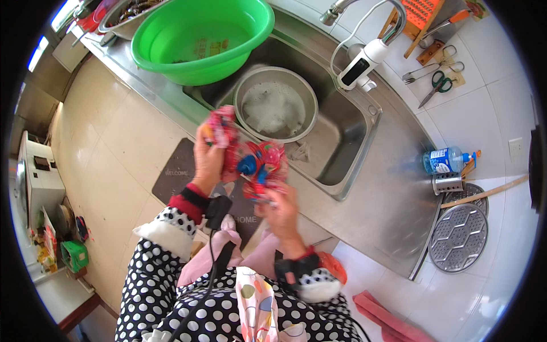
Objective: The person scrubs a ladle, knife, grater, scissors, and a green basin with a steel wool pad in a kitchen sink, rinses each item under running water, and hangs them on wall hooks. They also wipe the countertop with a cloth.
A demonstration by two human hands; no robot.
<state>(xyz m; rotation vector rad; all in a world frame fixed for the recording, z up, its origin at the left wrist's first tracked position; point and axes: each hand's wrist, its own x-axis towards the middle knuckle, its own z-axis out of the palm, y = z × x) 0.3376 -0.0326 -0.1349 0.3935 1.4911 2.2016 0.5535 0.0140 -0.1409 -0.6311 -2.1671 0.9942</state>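
Observation:
A crumpled red plastic packet (258,164) with blue and yellow print, blurred by motion, spans the space between my hands at the sink's near edge. My left hand (208,156) grips its upper left part. My right hand (280,209) holds its lower right part. Just beyond the packet, a round metal basin (315,104) of cloudy, foamy water sits in the stainless steel sink (342,160). What the packet contains cannot be made out.
A large green plastic basin (149,64) rests over the sink's left side. The faucet (363,64) rises behind the sink. A blue soap bottle (442,160), a perforated metal holder (446,184) and round steamer racks (458,237) stand right. Green-handled scissors (440,85) hang on the wall.

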